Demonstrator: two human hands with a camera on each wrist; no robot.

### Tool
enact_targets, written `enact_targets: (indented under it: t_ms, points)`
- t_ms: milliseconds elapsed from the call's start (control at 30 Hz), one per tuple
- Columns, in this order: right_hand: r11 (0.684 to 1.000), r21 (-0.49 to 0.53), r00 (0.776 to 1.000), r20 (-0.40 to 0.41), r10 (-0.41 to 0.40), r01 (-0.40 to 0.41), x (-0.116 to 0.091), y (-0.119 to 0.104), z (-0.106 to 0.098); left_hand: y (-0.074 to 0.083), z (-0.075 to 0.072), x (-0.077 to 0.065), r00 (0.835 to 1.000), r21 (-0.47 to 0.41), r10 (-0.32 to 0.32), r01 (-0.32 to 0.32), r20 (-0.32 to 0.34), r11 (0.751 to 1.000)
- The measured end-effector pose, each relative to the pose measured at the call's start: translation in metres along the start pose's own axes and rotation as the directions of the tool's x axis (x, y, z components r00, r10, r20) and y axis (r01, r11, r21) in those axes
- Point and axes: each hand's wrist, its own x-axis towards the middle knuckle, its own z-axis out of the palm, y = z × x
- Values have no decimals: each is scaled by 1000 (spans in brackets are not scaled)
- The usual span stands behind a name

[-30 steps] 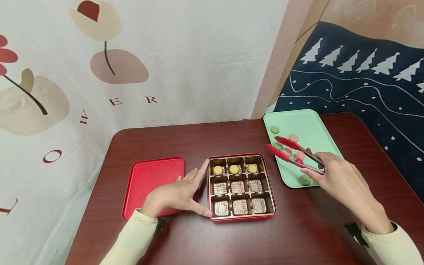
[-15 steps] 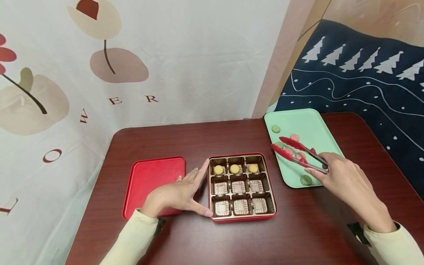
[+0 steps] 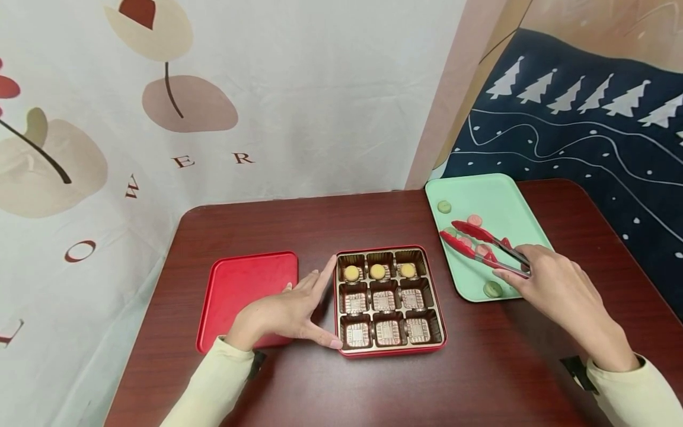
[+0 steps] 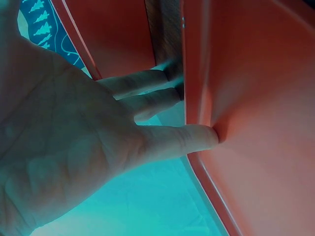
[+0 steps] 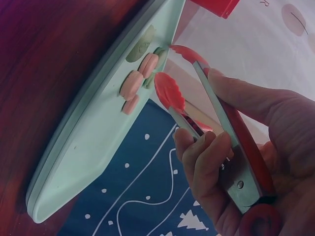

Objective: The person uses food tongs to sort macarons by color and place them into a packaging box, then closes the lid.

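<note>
- While the left hand (image 3: 285,314) rests against the left side of the red box (image 3: 392,353), its fingers lie outstretched, thumb at the near corner.
- Right hand (image 3: 555,287) grips red-tipped tongs (image 3: 458,244), fingers curled round their arms; tips spread apart over the pale green tray (image 3: 507,198).
- On tray: green macarons (image 3: 444,206) and pink macarons (image 3: 474,220), some partly behind the tongs. Cannot tell whether the tips touch any.
- Box on the table (image 3: 373,391), between tray and red lid (image 3: 251,287); one yellow macaron (image 3: 377,271) in each back-row compartment.
</note>
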Motion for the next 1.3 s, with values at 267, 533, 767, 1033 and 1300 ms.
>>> enact_targets:
  t_ms: [267,533,767,1033,1300]
  points:
    - [1000,-5,1000,-2,-2,2,0,2,0,0,1,0,1000,4,-4,4,0,1000]
    - [1000,-21,1000,-12,-18,17,3,1,0,0,2,1,1000,11,-15,15,0,1000]
    - [1000,-27,999,34,-10,11,7,1,-2,-1,2,1,1000,11,-12,13,-5,1000]
    - [1000,-21,999,41,-8,9,9,-1,-3,1,1,-1,1000,6,-27,27,5,1000]
    - [1000,-21,999,39,-5,6,8,-2,-3,2,1,0,1000,8,-29,29,1,1000]
